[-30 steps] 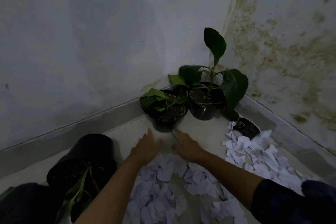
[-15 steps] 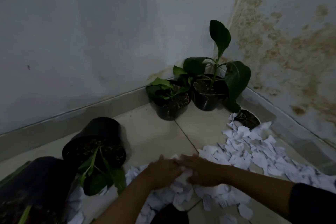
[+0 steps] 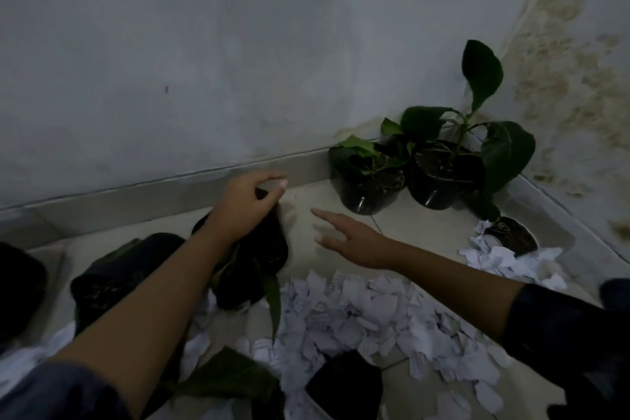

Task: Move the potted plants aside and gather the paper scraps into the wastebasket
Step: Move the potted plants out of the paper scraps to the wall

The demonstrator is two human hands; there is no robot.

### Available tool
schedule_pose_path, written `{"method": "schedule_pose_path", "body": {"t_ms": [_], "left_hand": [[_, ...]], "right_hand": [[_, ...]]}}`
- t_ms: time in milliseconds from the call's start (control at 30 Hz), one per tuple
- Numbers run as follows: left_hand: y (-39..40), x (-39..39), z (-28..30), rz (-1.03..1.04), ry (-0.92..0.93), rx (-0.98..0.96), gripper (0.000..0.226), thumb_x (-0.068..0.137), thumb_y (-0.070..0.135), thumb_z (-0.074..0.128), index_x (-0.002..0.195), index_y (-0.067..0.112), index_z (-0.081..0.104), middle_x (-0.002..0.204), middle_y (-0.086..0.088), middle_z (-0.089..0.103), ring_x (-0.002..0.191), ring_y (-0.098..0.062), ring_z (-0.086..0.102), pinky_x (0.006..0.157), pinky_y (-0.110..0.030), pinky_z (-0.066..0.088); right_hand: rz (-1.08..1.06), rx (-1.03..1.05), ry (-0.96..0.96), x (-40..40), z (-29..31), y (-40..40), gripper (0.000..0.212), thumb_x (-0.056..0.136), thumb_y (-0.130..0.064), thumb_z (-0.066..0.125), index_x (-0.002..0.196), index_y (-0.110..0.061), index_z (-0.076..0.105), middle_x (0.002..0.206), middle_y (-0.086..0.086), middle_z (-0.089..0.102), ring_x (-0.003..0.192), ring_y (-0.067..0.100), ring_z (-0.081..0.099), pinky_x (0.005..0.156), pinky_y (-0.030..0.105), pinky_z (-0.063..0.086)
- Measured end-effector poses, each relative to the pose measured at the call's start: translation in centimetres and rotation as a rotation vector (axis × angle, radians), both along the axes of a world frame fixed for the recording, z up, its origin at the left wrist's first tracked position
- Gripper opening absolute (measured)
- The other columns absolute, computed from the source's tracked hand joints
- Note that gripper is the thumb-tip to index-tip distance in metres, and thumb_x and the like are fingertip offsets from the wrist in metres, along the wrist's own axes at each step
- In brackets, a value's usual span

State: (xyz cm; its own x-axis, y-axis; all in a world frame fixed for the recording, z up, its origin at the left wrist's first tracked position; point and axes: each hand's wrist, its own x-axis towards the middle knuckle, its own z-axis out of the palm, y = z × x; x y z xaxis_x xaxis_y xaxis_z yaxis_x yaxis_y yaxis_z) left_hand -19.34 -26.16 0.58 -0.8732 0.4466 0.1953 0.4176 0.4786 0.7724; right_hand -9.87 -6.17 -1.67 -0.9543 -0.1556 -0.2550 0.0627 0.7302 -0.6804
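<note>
White paper scraps (image 3: 358, 310) lie heaped on the tiled floor in front of me, and more scraps (image 3: 504, 259) lie at the right. My left hand (image 3: 249, 204) curls over the rim of a tilted black pot (image 3: 262, 262) whose long leaf hangs toward the scraps. To the right of that pot, my right hand (image 3: 347, 235) hovers with fingers spread, holding nothing. Two potted plants stand in the wall corner, a small one (image 3: 368, 181) and a taller one (image 3: 443, 177). A dark container (image 3: 344, 382) sits at the bottom edge among the scraps; I cannot tell whether it is the wastebasket.
Another black pot (image 3: 116, 276) stands left of the gripped one, with a dark shape (image 3: 17, 290) at the far left. A small black pot (image 3: 511, 235) lies by the right wall. A grey skirting (image 3: 136, 201) runs along the walls.
Both hands have left the paper heap. My left hand moved up and left onto the black pot's rim; my right hand lifted and opened. The view swung left.
</note>
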Motion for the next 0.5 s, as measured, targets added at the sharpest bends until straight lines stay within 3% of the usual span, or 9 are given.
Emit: {"method": "schedule_pose_path", "body": {"t_ms": [100,167,267,367,500], "left_hand": [[-2.8,-0.8,-0.4,0.032,-0.036,-0.013,0.044,0.083,0.049,0.059,0.115,0.019,0.065,0.12,0.001,0.063,0.115,-0.011,0.055,0.101,-0.024,0.037],[-4.1,-1.0,-0.7,0.058,-0.074,-0.041,0.04,0.086,0.04,0.062,0.119,0.016,0.063,0.125,-0.002,0.06,0.118,-0.011,0.051,0.101,-0.021,0.032],[-5.6,-1.3,-1.6,0.056,-0.152,-0.089,0.057,0.081,0.052,0.062,0.125,0.016,0.058,0.134,-0.002,0.054,0.124,-0.014,0.047,0.1,-0.022,0.029],[-6.2,-1.3,-2.0,0.042,-0.209,-0.118,0.063,0.081,0.054,0.062,0.129,0.015,0.054,0.134,0.004,0.05,0.12,-0.006,0.043,0.097,-0.017,0.027],[-6.5,-1.3,-2.6,0.005,-0.285,-0.145,0.093,0.069,0.081,0.047,0.136,0.018,0.047,0.143,-0.001,0.045,0.128,-0.015,0.043,0.102,-0.024,0.031]], "right_hand": [[0.02,-0.026,0.004,-1.0,-0.2,-2.2,0.057,0.098,-0.031,0.046,0.148,-0.024,0.021,0.154,0.003,0.025,0.138,0.017,0.028,0.098,0.012,0.022],[0.032,-0.026,0.0,-1.6,-0.3,-3.4,0.058,0.098,-0.032,0.046,0.149,-0.021,0.02,0.154,0.005,0.025,0.139,0.018,0.027,0.098,0.014,0.023],[0.046,-0.063,-0.012,-2.5,-0.7,-4.8,0.06,0.097,-0.034,0.045,0.149,-0.022,0.017,0.155,0.005,0.023,0.141,0.019,0.025,0.103,0.021,0.023],[0.012,-0.118,-0.017,-3.0,-0.8,-5.9,0.061,0.097,-0.031,0.045,0.15,-0.021,0.016,0.156,0.004,0.021,0.141,0.019,0.023,0.105,0.022,0.023],[-0.001,-0.156,0.002,-3.5,-1.4,-6.8,0.062,0.097,-0.03,0.046,0.15,-0.018,0.015,0.155,0.003,0.022,0.141,0.017,0.025,0.108,0.022,0.024]]}}
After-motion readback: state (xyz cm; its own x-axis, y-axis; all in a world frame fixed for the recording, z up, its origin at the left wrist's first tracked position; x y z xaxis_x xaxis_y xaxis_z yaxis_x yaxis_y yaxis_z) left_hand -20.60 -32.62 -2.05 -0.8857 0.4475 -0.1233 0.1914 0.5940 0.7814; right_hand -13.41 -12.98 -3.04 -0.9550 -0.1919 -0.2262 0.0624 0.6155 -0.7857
